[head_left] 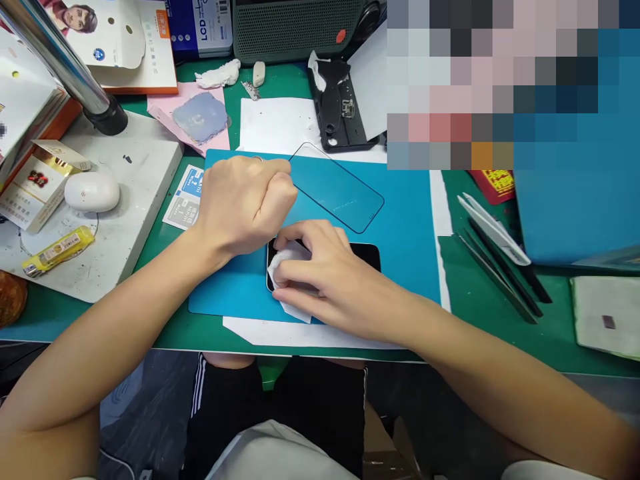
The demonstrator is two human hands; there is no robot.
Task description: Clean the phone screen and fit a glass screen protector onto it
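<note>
A dark phone lies screen up on a blue mat, partly hidden by my right hand. Between the bent fingers and thumb of that hand is a white wipe, pressed to the phone's left part; a corner of it hangs past the near edge. My left hand is curled into a fist just beyond the phone's left end, back of the hand up; whatever its fingers may hold is hidden. Behind both hands a clear screen protector with a black border rests on the mat.
Tweezers lie to the right, near a white pad. On the left a grey base carries a cigarette box, an earbud case and a yellow lighter. A black tool stands behind. The upper right is pixelated.
</note>
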